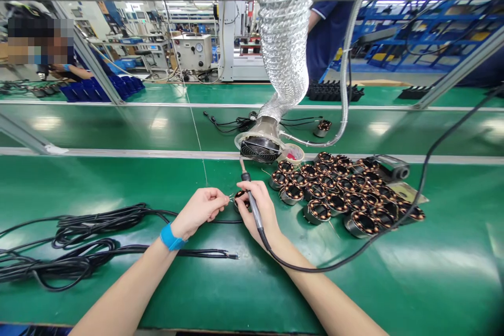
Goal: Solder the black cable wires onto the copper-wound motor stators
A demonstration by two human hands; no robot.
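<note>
My left hand (203,207), with a blue wristband (171,237), pinches thin wire ends just left of a motor stator (238,200). In my right hand (260,209) is a soldering iron (254,205), its tip pointing up and away from me, its dark cord trailing to the right. Fingers of the same hand reach down to the stator, which they partly hide. A black cable (224,221) runs behind my left wrist toward the stator. Another cable end (226,255) with split leads lies nearer to me.
Several copper-wound stators (315,189) cluster on the right of the green bench. A fume extractor duct (285,37) with a black grille hangs ahead. Coiled black cables (90,226) lie left. A tape roll (293,153) stands by the grille. People stand beyond the bench.
</note>
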